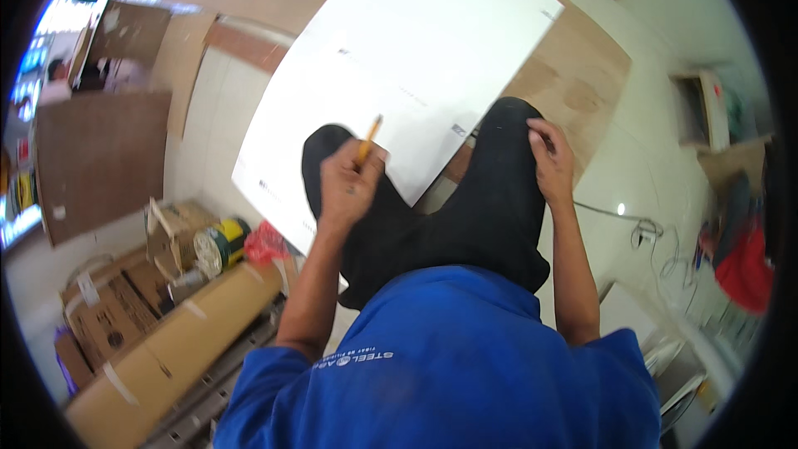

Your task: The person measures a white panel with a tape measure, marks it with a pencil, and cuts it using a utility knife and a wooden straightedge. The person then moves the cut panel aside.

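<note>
My left hand (351, 183) is closed around a yellow pencil (371, 135), its dark end sticking up above the fingers. That hand is over my left knee. Beneath and ahead lies a large white sheet (391, 50) with small dark printed marks scattered on it, reaching from between my legs to the far edge of the view. My right hand (552, 158) rests against the outer side of my right knee. Its fingers are loosely bent and apart, with nothing seen in them.
Brown boards (573, 75) lie under and beyond the sheet. At left are a dark brown panel (104, 158), cardboard boxes (112, 316), a long taped carton (179, 333) and a yellow-green tub (223, 245). A black cable (611, 211) crosses the tiled floor at right, near a red item (746, 274).
</note>
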A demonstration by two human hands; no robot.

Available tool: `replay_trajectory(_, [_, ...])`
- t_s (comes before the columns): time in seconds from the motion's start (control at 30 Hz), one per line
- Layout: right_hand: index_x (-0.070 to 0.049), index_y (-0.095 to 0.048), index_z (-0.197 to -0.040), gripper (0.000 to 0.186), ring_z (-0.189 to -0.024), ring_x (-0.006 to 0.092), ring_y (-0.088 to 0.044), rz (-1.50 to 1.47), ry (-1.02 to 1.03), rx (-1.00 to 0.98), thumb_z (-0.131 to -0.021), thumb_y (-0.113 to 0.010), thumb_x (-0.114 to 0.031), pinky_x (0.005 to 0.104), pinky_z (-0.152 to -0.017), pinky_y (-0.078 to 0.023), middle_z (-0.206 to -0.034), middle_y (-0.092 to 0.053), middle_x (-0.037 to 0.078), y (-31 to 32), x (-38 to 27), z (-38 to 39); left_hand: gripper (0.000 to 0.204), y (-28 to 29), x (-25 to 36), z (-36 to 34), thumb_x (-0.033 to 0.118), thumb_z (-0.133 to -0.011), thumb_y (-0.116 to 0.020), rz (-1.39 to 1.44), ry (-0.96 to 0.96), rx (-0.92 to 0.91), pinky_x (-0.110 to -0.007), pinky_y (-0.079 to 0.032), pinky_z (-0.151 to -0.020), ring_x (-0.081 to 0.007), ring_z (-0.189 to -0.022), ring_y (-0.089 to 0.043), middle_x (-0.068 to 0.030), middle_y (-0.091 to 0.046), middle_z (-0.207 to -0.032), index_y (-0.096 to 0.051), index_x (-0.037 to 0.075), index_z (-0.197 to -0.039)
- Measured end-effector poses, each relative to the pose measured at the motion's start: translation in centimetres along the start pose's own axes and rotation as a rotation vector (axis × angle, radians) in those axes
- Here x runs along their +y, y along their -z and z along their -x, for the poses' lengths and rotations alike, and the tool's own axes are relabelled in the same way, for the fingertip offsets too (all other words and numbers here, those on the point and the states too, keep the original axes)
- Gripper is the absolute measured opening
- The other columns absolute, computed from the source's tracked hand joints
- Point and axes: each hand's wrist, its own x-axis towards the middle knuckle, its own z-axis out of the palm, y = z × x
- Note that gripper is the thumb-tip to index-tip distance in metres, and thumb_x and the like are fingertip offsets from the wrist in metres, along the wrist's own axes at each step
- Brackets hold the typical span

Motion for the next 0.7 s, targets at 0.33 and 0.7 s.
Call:
replay_trajectory(0.33, [-0.002, -0.071, -0.118, 0.025, -0.090, 0.0116, -0.061, 0.192, -0.021, -0.022, -0.103, -0.063, -0.019, 0.0279, -0.084, -0.050, -0.108, -0.071, 0.005, 2.4, 3.1, -8.0, 0.036, 9.1, -27.7, 13.2, 0.026, -0.087, -0.074, 0.226, 0.993, 0.866, -0.043, -0.049, -0.068, -0.0264, -0.070, -0.063, -0.0203, -0.069, -0.079, -0.067, -0.010, -0.087])
replay_trajectory(0.7, [-0.001, -0.060, -0.135, 0.044, -0.102, 0.0231, -0.067, 0.396, -0.042, -1.073, -0.100, -0.067, -0.026, 0.0359, -0.089, -0.054, -0.120, -0.070, 0.017, -12.0, 3.3, -8.8, 0.044, -2.9, -36.7, 28.2, 0.016, -0.088, -0.079, 0.804, 1.368, 1.309, -0.041, -0.053, -0.077, -0.0302, -0.087, -0.067, -0.0205, -0.070, -0.104, -0.062, -0.011, -0.117])
